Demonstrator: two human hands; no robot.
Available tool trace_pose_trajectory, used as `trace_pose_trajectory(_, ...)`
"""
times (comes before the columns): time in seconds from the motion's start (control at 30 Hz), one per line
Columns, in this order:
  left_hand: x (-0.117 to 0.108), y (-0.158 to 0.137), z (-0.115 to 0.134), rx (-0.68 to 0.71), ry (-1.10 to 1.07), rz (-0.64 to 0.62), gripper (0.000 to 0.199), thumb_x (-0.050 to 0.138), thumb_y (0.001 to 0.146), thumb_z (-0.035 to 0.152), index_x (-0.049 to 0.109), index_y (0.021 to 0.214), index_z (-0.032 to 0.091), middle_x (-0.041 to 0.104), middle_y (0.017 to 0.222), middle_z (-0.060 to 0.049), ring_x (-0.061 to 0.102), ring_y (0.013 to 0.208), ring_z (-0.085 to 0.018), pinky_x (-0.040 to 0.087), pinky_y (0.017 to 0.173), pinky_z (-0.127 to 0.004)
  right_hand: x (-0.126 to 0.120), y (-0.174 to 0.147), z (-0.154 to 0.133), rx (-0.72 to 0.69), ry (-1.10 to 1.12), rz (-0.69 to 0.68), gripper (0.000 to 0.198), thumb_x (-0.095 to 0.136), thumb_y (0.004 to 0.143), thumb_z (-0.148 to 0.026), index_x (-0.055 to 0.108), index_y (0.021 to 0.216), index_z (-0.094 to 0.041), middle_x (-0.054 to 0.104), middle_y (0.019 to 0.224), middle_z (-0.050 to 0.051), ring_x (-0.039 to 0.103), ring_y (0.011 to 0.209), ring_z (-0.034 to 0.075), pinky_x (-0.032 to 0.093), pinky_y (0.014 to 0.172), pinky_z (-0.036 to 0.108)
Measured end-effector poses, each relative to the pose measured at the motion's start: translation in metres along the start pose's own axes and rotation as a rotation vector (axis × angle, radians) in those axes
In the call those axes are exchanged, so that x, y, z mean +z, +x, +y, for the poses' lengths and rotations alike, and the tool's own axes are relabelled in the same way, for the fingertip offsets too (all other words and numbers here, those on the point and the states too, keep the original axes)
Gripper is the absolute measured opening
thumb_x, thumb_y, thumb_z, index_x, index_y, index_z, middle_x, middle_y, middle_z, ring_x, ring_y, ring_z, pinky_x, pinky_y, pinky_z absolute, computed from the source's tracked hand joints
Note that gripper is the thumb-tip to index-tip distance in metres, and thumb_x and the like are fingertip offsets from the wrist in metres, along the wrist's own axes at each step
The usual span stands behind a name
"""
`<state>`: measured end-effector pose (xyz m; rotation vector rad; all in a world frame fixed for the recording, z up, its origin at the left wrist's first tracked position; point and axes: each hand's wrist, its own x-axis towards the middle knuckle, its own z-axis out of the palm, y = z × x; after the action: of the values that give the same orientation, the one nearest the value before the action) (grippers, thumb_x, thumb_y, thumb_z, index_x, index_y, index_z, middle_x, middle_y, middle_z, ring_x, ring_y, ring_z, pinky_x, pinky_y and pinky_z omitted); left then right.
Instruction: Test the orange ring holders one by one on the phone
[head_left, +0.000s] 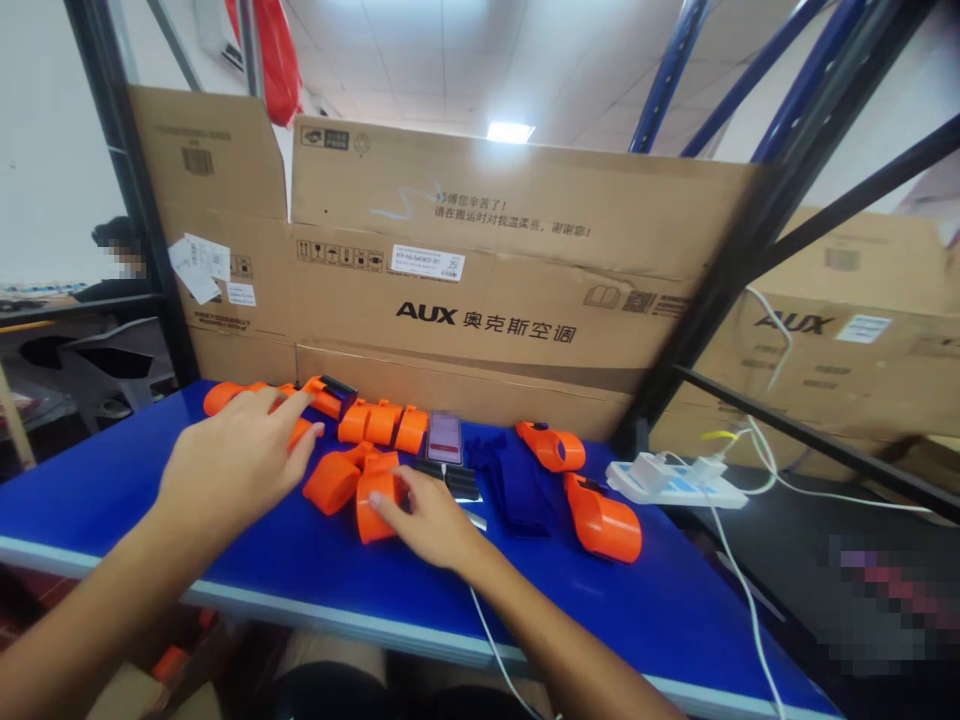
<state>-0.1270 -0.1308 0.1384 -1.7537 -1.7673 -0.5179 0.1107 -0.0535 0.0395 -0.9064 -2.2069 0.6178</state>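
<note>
Hands, head view: right hand point(435, 520) is closed on an orange cuff point(373, 515), thumb laid on its near side; left hand point(232, 450) is held over the back-left orange group point(225, 397), fingers partly bent, and whether anything is gripped there cannot be told.
Held cuff: located toward the middle of the counter point(262, 560), just beside a second orange cuff point(330, 487); whether its lower edge is touching the surface cannot be confirmed.
Slip risk: a smooth, rounded wall is offered to the thumb; the cuff could be twisted or rolled free if pressed off-centre.
Crowding risk: a row of three orange cuffs point(381, 425) and a phone point(445, 437) are set close behind; either could be knocked by a wide sweep of the fingers.
Cable risk: a thin white cable point(486, 627) is draped over the front edge near the right forearm and could be snagged.
Orange pieces: glossy, plastic-like curved bands; two more, the nearer orange band point(609, 528) and farther orange band point(559, 450), are placed at right.
Blue fabric point(517, 485): soft, matte and rumpled; easily dragged, it is judged.
Cardboard point(480, 250): printed, creased, stood upright behind.
</note>
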Motion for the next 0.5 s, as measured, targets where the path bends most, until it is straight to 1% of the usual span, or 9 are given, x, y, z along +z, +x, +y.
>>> trace_pose_trajectory(0.17,-0.003,0.006,0.017,0.018,-0.124,0.062,0.038,0.048,0.092,0.039,0.065,0.122,0.022,0.069,0.107,-0.014,0.063,0.102,-0.034,0.049,0.073,-0.041,0.014,0.003,-0.009,-0.013,-0.05,-0.015,0.038,0.058,0.093,-0.054,0.066,0.115,-0.024,0.072,0.102,0.008,0.067,0.089,0.027,0.05,0.073,0.034)
trace_pose_trajectory(0.3,-0.007,0.009,0.023,0.04,-0.194,0.125,0.036,0.052,0.091,0.039,0.067,0.12,0.023,0.069,0.111,-0.013,0.062,0.104,-0.035,0.049,0.078,-0.042,0.019,-0.003,-0.009,0.051,-0.065,0.07,0.039,0.054,0.095,-0.054,0.064,0.116,-0.023,0.072,0.105,0.01,0.067,0.092,0.028,0.05,0.075,0.035)
trace_pose_trajectory(0.37,-0.006,0.009,0.028,0.058,-0.227,0.139,0.036,0.052,0.091,0.039,0.067,0.119,0.023,0.07,0.113,-0.013,0.062,0.105,-0.034,0.049,0.079,-0.042,0.02,-0.005,-0.008,0.092,-0.07,0.089,0.041,0.053,0.095,-0.055,0.064,0.117,-0.021,0.072,0.105,0.012,0.068,0.092,0.028,0.049,0.076,0.035)
trace_pose_trajectory(0.5,0.001,0.006,0.04,0.106,-0.313,0.138,0.035,0.054,0.09,0.038,0.067,0.119,0.024,0.07,0.114,-0.011,0.063,0.106,-0.033,0.051,0.081,-0.042,0.018,-0.005,-0.004,0.13,-0.058,0.04,0.045,0.053,0.095,-0.056,0.061,0.124,-0.022,0.072,0.101,0.01,0.068,0.089,0.027,0.049,0.074,0.034)
